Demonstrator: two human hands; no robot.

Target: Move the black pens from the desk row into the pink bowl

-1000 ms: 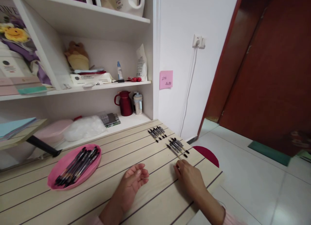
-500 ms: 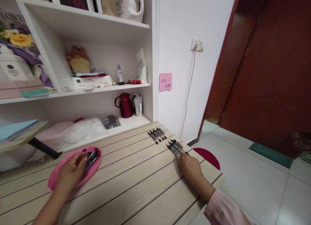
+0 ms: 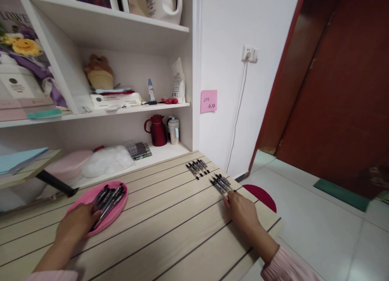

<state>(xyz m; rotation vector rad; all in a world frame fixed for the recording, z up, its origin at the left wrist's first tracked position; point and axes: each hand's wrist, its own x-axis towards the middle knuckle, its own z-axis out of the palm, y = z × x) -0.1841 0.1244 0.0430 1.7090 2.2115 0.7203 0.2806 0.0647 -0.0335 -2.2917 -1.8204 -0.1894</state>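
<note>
In the head view, my left hand (image 3: 75, 224) is over the left rim of a pink oval tray (image 3: 117, 211). Its thumb and fingers close on the near end of a black-capped pen (image 3: 105, 212) among several similar pens heaped there. My right hand (image 3: 243, 210) rests on the table's right side, fingertips pinched at the near end of a pen in a row of clear, dark-capped pens (image 3: 220, 184); the fingers partly cover those ends. Just beyond lies a second neat row of pens (image 3: 197, 168), side by side, untouched.
A white shelf unit (image 3: 121, 111) stands behind the wooden table (image 3: 158, 228), holding a dark red jug (image 3: 158, 131) and a light cup (image 3: 174, 131). A raised stand (image 3: 27, 167) is at left. A red round stool (image 3: 261, 198) sits beyond the right edge.
My left hand has moved back towards me and left, from above the pens to their near ends, so more pens show. My right hand stays at its row, nearly unmoved.
</note>
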